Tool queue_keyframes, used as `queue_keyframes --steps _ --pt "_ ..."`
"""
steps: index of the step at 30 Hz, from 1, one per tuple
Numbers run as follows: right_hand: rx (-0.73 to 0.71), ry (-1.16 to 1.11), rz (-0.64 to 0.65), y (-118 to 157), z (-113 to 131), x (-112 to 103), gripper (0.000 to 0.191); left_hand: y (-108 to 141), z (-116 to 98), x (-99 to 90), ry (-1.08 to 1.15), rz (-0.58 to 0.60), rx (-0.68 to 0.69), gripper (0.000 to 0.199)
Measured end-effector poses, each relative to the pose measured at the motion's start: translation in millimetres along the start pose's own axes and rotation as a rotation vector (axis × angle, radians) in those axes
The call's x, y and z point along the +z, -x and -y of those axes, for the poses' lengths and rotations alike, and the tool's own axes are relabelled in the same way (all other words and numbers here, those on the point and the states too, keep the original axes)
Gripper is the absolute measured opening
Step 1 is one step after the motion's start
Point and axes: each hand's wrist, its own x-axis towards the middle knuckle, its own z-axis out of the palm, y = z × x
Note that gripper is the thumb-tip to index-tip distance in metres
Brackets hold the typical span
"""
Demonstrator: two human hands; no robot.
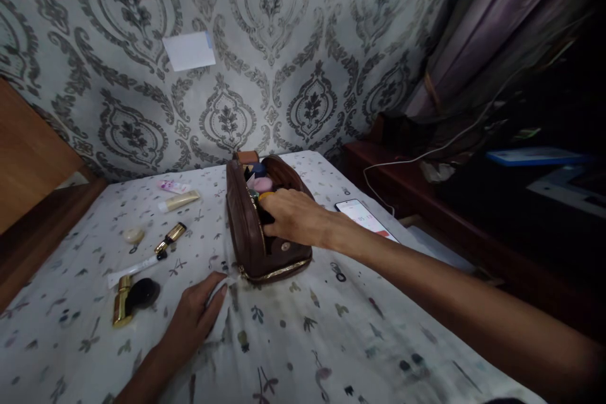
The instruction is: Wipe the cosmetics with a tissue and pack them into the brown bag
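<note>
A brown zippered bag (246, 227) stands open at the middle of the patterned white cloth, with a pink item (263, 185) and other small things inside. My right hand (288, 218) reaches into the bag, its fingertips hidden there beside a yellow item (265, 196). My left hand (199, 306) rests on the cloth in front and left of the bag, thumb and forefinger apart, holding nothing. Left of the bag lie a cream tube (180, 201), a pink tube (174, 187), a gold lipstick (170, 237), a gold bottle (122, 303) and a round black item (143, 293).
A phone (364, 218) with a lit screen lies right of the bag. Beyond it are a dark red ledge (379, 177) and a white cable (426, 154). A small round jar (133, 236) and a white tube (135, 268) lie at the left. Patterned wall behind.
</note>
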Motion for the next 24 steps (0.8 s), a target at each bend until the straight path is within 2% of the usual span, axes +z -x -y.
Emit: queue_keyframes --steps 3,6,10,13,15,17,19,22,24 --pt "0.039 -0.101 -0.089 16 -2 -12 0.016 -1 -4 -3.8 -0.01 -0.011 0.011 0.026" --pt "0.089 -0.209 -0.199 36 -2 -17 0.018 0 -8 -13.0 -0.034 -0.07 -0.002 0.025" --pt "0.037 -0.348 -0.372 63 -1 -1 0.017 3 -10 -40.2 -0.056 -0.212 -0.121 0.028" --pt "-0.101 -0.492 -0.425 79 6 20 0.018 6 -4 -69.5 0.033 -0.429 -0.316 0.032" --pt "-0.19 -0.573 -0.412 87 15 34 0.019 8 4 -89.6 0.202 -0.582 -0.398 0.033" --pt "-0.248 -0.632 -0.365 91 26 48 0.02 11 16 -107.1 0.366 -0.729 -0.421 0.032" --pt "-0.279 -0.668 -0.289 91 38 60 0.021 16 28 -119.7 0.412 -0.818 -0.442 0.032" --pt "-0.302 -0.696 -0.172 84 56 76 0.023 27 41 -125.8 0.307 -0.794 -0.481 0.03" --pt "-0.307 -0.713 -0.119 77 67 85 0.024 34 43 -121.0 0.184 -0.716 -0.489 0.03"
